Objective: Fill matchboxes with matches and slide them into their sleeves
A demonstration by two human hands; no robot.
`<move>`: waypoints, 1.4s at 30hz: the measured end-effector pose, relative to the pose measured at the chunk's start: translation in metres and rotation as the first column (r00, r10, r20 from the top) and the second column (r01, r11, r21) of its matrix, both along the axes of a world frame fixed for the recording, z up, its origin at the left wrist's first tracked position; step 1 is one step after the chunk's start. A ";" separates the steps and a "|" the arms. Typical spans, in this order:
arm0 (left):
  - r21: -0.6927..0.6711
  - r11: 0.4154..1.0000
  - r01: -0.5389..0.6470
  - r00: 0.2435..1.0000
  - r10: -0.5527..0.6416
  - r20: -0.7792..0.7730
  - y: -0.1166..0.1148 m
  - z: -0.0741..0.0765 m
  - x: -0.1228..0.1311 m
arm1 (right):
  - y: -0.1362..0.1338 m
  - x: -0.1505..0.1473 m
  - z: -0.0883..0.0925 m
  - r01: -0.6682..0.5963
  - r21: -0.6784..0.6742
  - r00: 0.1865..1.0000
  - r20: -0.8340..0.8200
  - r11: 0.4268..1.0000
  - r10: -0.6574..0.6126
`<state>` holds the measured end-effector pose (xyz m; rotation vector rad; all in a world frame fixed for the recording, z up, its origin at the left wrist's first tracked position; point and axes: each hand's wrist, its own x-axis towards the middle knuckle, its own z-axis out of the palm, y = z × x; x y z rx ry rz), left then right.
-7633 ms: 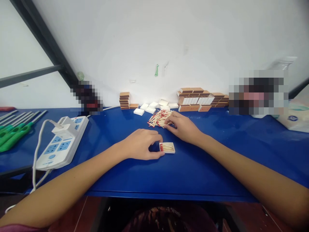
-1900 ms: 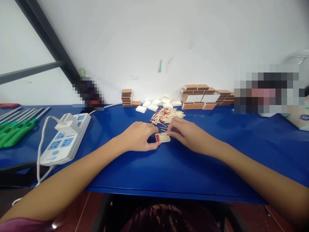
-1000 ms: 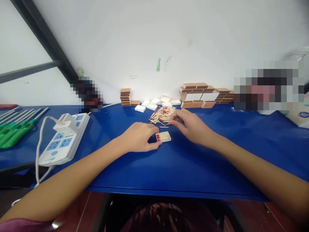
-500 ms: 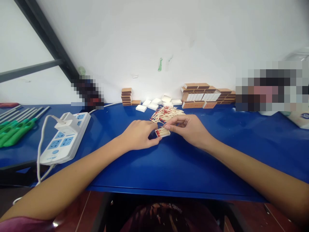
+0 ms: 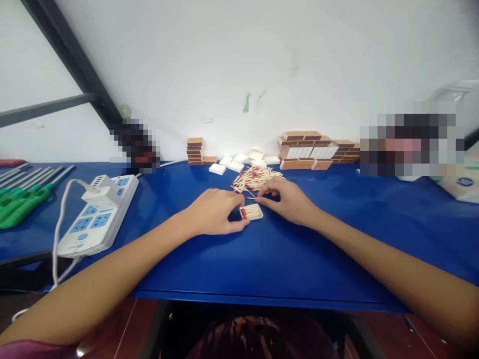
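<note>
A small white matchbox tray [image 5: 251, 212] with red-tipped matches in it lies on the blue table [image 5: 262, 259]. My left hand [image 5: 217, 212] grips the tray's left end between thumb and fingers. My right hand [image 5: 286, 199] rests just right of the tray, fingers pinched together at its far edge; whether matches are in the pinch I cannot make out. A loose heap of matches [image 5: 256, 178] lies right behind both hands.
Empty white trays [image 5: 239, 162] and stacks of brown matchbox sleeves [image 5: 195, 151] [image 5: 316, 150] line the wall. A white power strip [image 5: 98, 213] with a plugged cable sits at the left, green-handled tools [image 5: 22, 204] beyond it. A plastic bag [image 5: 462, 182] lies far right.
My right hand went to the match heap, came back over the tray, and now sits lower beside it. My left hand has kept hold of the tray, which has more matches than at first.
</note>
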<state>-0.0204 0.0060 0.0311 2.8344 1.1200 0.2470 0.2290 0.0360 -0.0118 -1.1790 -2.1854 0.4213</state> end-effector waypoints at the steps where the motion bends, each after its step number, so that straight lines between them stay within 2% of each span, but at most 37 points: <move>1: -0.009 1.000 0.017 1.000 -0.017 0.001 0.000 0.000 0.000 | 0.001 0.001 -0.001 0.004 -0.011 1.000 0.018 1.000 -0.004; 5: -0.016 0.998 0.053 0.999 -0.053 -0.009 0.000 0.000 0.000 | 0.000 0.002 0.001 0.000 -0.031 0.998 0.055 1.000 0.002; 10: 0.022 0.999 -0.037 0.999 0.037 -0.003 0.002 -0.002 -0.001 | -0.012 0.002 0.017 -0.071 -0.044 0.997 -0.021 0.997 0.070; 14: 0.011 0.999 -0.039 0.999 0.039 0.001 0.002 -0.002 -0.001 | -0.019 0.000 0.023 -0.138 -0.076 0.989 0.034 0.988 0.141; 21: -0.044 0.997 0.056 0.997 -0.054 0.046 -0.001 0.000 0.001 | 0.003 0.016 0.011 -0.023 0.061 0.999 0.049 0.998 0.020; 27: -0.044 0.995 0.085 0.995 -0.083 0.049 -0.001 0.001 0.001 | 0.014 0.021 0.004 0.005 -0.040 0.993 0.116 0.999 0.000; 30: -0.045 0.996 0.082 0.996 -0.081 0.037 -0.002 0.001 0.001 | 0.014 0.021 0.002 -0.003 -0.038 0.992 0.125 0.999 0.008; 35: -0.016 0.999 0.048 0.999 -0.047 0.026 -0.001 -0.001 0.000 | 0.007 0.020 0.008 -0.044 0.008 0.998 0.045 0.999 0.043; 39: 0.012 1.000 0.008 1.000 -0.009 0.016 0.001 -0.002 -0.001 | -0.009 0.010 0.016 -0.120 -0.030 0.992 0.023 0.992 0.120; 42: 0.010 1.000 -0.001 1.000 0.001 0.016 0.002 -0.002 -0.001 | -0.021 -0.002 0.015 -0.176 -0.051 0.983 0.035 0.983 0.178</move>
